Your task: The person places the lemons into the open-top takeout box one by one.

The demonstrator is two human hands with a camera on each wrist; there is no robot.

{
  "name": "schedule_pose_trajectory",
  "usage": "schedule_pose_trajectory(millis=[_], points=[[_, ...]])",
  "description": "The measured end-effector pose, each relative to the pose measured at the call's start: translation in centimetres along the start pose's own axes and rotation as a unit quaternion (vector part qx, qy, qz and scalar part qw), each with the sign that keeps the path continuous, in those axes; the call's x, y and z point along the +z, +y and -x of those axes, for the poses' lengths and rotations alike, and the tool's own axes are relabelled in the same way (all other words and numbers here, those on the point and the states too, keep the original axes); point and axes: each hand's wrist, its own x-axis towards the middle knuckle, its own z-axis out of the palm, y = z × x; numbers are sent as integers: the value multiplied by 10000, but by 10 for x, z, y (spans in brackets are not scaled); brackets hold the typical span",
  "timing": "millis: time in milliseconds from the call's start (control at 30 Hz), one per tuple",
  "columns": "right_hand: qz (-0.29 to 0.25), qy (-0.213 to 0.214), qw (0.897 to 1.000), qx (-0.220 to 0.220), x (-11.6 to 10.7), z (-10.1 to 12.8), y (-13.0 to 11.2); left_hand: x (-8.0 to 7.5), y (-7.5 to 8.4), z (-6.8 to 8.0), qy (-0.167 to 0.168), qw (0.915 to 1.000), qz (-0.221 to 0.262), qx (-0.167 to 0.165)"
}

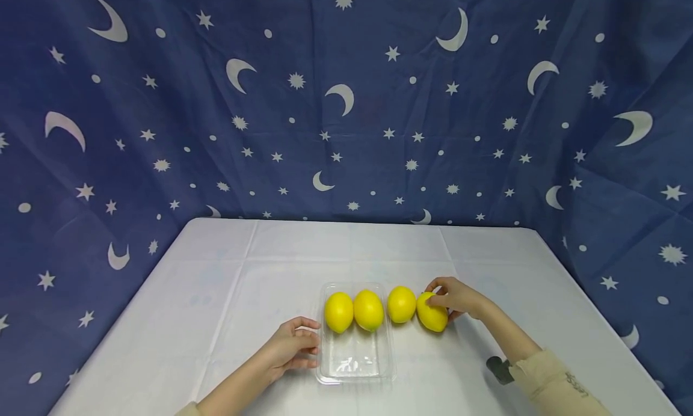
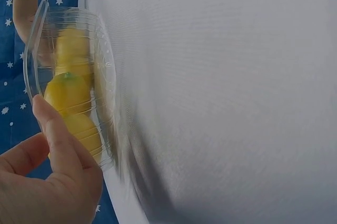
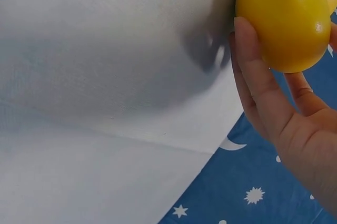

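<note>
Right hand: I see my right hand (image 1: 455, 297) on the rightmost lemon (image 1: 432, 312), fingers curled over its top and far side, gripping it. In the right wrist view the fingers (image 3: 258, 84) lie along the fruit's flank.
Rightmost lemon: sits on the bench (image 1: 227, 272), outside the tray, just right of the third lemon (image 1: 401, 304); the two look to be touching or nearly so.
Left hand: my left hand (image 1: 292, 347) rests against the left wall of the clear plastic tray (image 1: 354, 362), fingers loosely bent round its rim. In the left wrist view the thumb (image 2: 55, 134) presses on the tray's edge.
Tray: stands on the bench near its front middle. Its front half is bare plastic.
Tray contents: two lemons side by side in the far half, the left tray lemon (image 1: 338, 312) and the right tray lemon (image 1: 369, 310), touching each other.
Third lemon: on the bench just beyond the tray's right wall.
Row: all four lemons line up left to right.
Backdrop: dark blue cloth (image 1: 162, 103) printed with white moons and stars, hung behind and to both sides of the bench.
Bench cover: white cloth with fold creases.
</note>
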Motion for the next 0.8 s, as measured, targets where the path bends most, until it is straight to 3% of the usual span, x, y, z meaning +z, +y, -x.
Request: schedule_pose_trajectory(millis=[100, 467, 800], points=[[-107, -78, 9998, -175, -3, 1, 4, 1, 0, -1, 11, 10000, -2, -11], [-418, 107, 9989, -176, 2, 0, -5, -6, -2, 4, 117, 9999, -9, -37], [-473, 403, 9978, -246, 2, 13, -9, 0, 0, 0, -73, 10000, 1, -26]])
